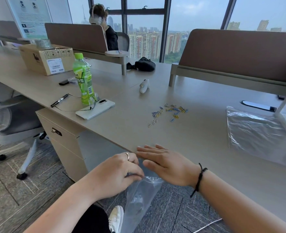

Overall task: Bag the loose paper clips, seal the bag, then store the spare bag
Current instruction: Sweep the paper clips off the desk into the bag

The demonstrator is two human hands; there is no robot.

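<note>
Several loose blue, yellow and silver paper clips (169, 112) lie scattered on the beige desk (197, 137). A clear plastic bag (139, 197) hangs below the desk's front edge. My left hand (117, 174), with a ring, pinches the bag's top rim. My right hand (165, 163) lies flat with fingers stretched at the desk edge, its thumb against the bag's mouth; I cannot tell whether it grips the bag. A second clear bag (255, 132) lies flat on the desk at the right.
A green tea bottle (84, 79), a phone (95, 110), glasses and a pen (59, 100) sit at the left. A cardboard box (46, 58), a white device (144, 86) and a black pouch (144, 64) lie further back. Brown dividers stand behind. A person sits beyond.
</note>
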